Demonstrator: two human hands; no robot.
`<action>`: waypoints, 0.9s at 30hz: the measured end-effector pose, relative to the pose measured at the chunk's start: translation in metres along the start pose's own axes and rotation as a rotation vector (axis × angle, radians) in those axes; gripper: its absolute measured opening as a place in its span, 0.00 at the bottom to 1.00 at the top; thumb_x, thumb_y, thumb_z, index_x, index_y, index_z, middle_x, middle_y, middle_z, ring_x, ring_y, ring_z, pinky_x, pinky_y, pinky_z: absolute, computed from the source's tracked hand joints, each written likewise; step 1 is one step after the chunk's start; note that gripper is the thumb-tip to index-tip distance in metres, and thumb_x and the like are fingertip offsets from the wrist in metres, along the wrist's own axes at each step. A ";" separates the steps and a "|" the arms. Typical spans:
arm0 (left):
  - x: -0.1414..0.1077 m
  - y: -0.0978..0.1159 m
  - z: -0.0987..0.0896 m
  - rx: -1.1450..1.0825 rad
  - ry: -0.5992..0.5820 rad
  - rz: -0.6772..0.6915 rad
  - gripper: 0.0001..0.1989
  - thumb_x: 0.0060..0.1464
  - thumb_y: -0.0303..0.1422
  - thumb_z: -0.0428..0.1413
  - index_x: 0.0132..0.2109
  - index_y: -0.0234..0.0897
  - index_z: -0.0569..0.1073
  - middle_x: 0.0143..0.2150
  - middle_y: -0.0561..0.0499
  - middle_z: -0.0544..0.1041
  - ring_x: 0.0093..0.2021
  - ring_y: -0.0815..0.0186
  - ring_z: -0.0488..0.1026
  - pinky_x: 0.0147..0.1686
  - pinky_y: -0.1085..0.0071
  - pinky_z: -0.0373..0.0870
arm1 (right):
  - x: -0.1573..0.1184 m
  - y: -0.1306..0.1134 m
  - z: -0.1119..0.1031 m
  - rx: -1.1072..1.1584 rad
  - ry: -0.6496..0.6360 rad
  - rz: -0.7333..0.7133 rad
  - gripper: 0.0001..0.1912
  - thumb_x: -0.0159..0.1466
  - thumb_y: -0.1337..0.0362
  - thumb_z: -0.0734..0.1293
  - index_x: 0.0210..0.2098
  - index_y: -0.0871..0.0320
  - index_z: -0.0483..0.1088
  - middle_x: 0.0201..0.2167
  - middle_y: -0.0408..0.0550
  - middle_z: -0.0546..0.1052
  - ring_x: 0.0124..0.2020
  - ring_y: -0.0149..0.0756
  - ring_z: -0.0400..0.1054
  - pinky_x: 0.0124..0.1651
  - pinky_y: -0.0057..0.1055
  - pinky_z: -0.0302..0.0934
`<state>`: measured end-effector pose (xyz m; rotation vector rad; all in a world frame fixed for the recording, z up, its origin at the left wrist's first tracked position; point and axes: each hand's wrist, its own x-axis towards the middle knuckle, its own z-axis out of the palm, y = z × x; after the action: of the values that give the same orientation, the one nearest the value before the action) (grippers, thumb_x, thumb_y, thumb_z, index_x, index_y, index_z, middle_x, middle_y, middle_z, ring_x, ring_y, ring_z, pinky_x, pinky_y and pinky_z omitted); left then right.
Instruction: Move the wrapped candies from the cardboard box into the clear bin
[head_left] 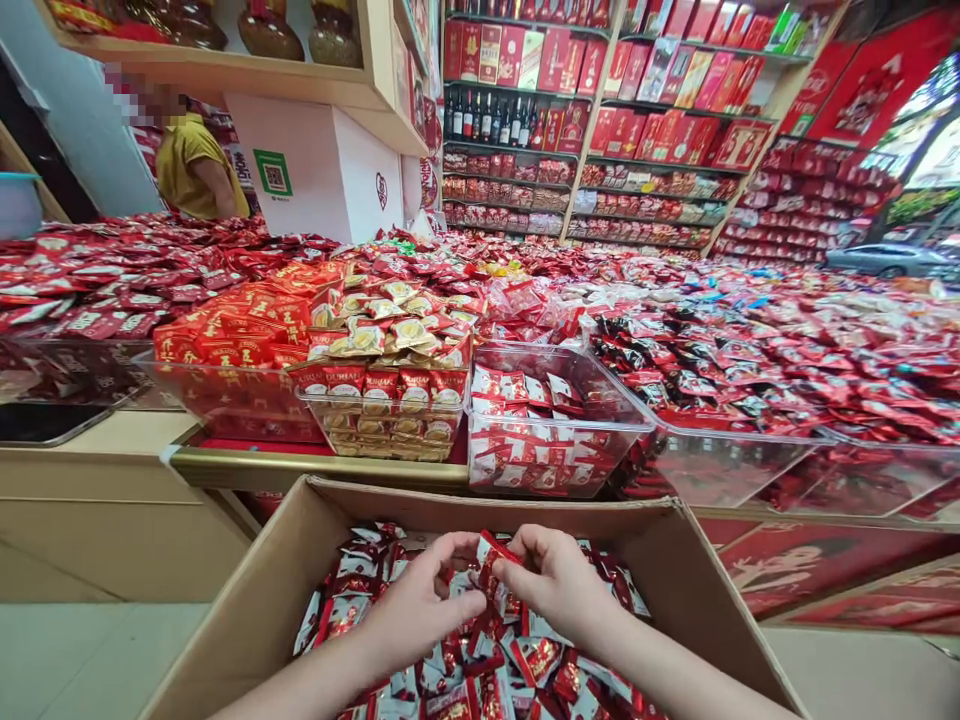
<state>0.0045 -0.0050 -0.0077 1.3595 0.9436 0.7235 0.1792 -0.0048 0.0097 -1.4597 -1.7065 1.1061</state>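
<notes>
Far off on the left, a co-worker in a yellow shirt (196, 165) stands behind the counter (300, 465), just beside a white box with a green QR code (300, 170). Directly below me is an open cardboard box (247, 600), filled with red-and-white sachets (457, 680). My left hand (420, 590) is half closed, its fingers curled just above the pile, and I cannot tell whether it has hold of anything. Close beside it, my right hand (555, 580) is pinched nearly shut on a red sachet (489, 562), which stands up from the pile between my 2 hands.

Beyond the box, on the counter, a clear plastic bin (382, 420) is stacked with red-and-gold packets. Touching it on the right is a second clear bin (555, 430), holding red-and-white packets. Farther right, more bins of dark red packets (750, 370) run along the counter, while shelves of red gift boxes and bottles (517, 120) rise behind them.
</notes>
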 end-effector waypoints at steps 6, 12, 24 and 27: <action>-0.007 -0.001 0.014 -0.232 -0.164 -0.124 0.41 0.39 0.30 0.56 0.58 0.44 0.41 0.56 0.47 0.56 0.51 0.61 0.58 0.45 0.65 0.59 | -0.008 -0.012 0.009 0.151 -0.133 -0.056 0.09 0.53 0.60 0.61 0.26 0.61 0.65 0.21 0.43 0.69 0.22 0.27 0.59 0.24 0.23 0.54; -0.007 0.022 0.010 -0.722 -0.208 -0.328 0.25 0.40 0.33 0.43 0.49 0.39 0.61 0.43 0.49 0.69 0.40 0.61 0.67 0.39 0.63 0.61 | -0.023 -0.020 0.002 -0.230 -0.035 -0.553 0.15 0.49 0.60 0.66 0.35 0.58 0.64 0.37 0.50 0.68 0.38 0.35 0.61 0.39 0.32 0.58; -0.017 0.042 0.011 -0.776 -0.255 -0.370 0.30 0.49 0.52 0.33 0.45 0.38 0.66 0.36 0.46 0.72 0.38 0.61 0.67 0.40 0.62 0.59 | -0.024 -0.028 -0.003 -0.743 0.091 -0.961 0.07 0.59 0.68 0.57 0.36 0.59 0.64 0.38 0.51 0.71 0.40 0.35 0.61 0.39 0.34 0.57; -0.016 0.039 0.009 -0.685 -0.298 -0.360 0.34 0.45 0.57 0.32 0.43 0.37 0.67 0.40 0.44 0.71 0.40 0.60 0.68 0.38 0.64 0.60 | -0.031 -0.044 -0.028 -0.676 0.182 -1.052 0.08 0.57 0.70 0.58 0.36 0.58 0.64 0.35 0.49 0.73 0.34 0.33 0.64 0.33 0.31 0.59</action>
<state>0.0086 -0.0192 0.0329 0.6437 0.5937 0.4809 0.1894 -0.0309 0.0636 -0.6859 -2.3442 -0.1756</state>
